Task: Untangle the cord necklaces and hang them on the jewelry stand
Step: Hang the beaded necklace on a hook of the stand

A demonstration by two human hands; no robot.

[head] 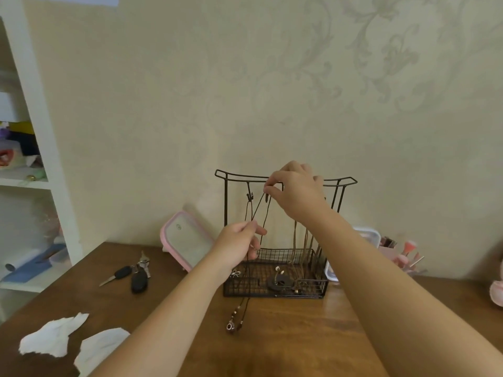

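Right hand (296, 191) is pinching cord necklace (258, 210) at top bar of jewelry stand (225, 208) by table's (285, 336) far edge, left hand (239, 246) is pinching its strands lower, likely keeping them taut for hooking.

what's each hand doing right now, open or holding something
Left hand: closed, pinching the dark cord necklace partway down its strands.
Right hand: closed, pinching the same necklace's upper end by the jewelry stand's top bar.
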